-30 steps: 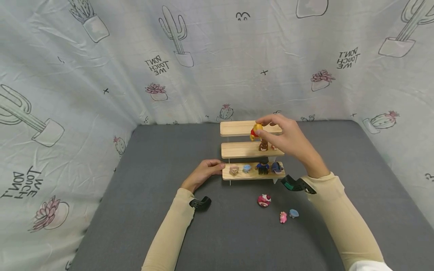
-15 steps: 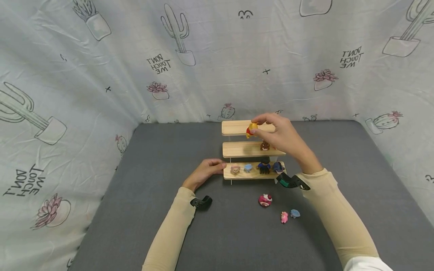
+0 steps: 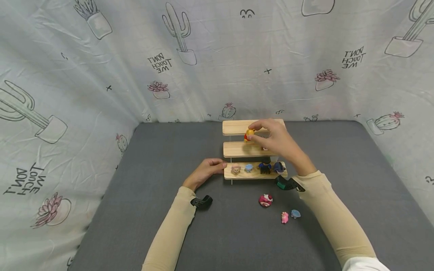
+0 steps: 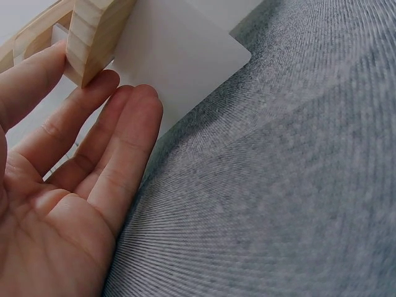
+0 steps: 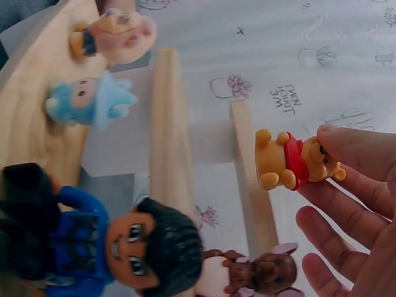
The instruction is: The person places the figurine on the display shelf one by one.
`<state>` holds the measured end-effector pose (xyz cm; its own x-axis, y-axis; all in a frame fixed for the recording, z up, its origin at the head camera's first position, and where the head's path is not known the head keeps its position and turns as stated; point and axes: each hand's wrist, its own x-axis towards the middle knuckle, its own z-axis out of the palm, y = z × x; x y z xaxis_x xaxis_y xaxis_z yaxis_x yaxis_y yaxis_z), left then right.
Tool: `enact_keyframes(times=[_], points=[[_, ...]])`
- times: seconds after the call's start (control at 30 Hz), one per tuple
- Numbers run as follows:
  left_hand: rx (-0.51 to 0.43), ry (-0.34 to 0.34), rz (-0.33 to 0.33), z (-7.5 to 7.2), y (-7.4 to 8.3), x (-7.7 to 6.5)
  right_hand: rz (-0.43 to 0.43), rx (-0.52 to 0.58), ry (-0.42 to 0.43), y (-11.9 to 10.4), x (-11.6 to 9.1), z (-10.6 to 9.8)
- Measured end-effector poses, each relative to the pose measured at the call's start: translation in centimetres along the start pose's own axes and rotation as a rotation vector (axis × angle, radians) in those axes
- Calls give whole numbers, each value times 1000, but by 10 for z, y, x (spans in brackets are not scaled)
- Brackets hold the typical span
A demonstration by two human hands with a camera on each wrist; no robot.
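While the left hand (image 3: pixel 207 171) pinched the wooden shelf (image 3: pixel 234 128) by its bottom board (image 3: pixel 249 175), the right hand (image 3: pixel 275 138) grasped a bear figurine (image 5: pixel 284 159) by its head, over the shelf's middle board (image 3: pixel 234 149). It was judged light, stiff and slightly slippery, best held there; it looked yellow with a red shirt.

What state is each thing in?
Right hand, pinching bear
Left hand, gripping shelf
Bear, held off shelf
Shelf, standing
Black-haired figure, upright
Light-blue figure, upright
Pale pink figure, upright
Brown figure, upright
Dark figure, pose unclear
Red figure, on table
Pink figure, on table
Blue piece, on table
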<state>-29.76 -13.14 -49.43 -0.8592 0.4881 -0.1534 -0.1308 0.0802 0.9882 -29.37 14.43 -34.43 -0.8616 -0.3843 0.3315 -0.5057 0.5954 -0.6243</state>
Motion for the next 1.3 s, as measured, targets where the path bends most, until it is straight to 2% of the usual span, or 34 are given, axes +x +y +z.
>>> enact_keyframes(times=[0.27, 0.5, 0.7, 1.0, 1.3], points=[[6, -2, 7, 0, 0, 0, 48, -9, -15, 3, -3, 5], [14, 11, 5, 0, 1, 1, 15, -2, -7, 7, -5, 6], [18, 8, -6, 0, 1, 1, -13, -82, 13, 8, -7, 7], [24, 11, -11, 1, 2, 1, -12, -214, 8, 7, -9, 8], [50, 8, -10, 1, 3, 0, -17, -291, 19, 6, -10, 11]])
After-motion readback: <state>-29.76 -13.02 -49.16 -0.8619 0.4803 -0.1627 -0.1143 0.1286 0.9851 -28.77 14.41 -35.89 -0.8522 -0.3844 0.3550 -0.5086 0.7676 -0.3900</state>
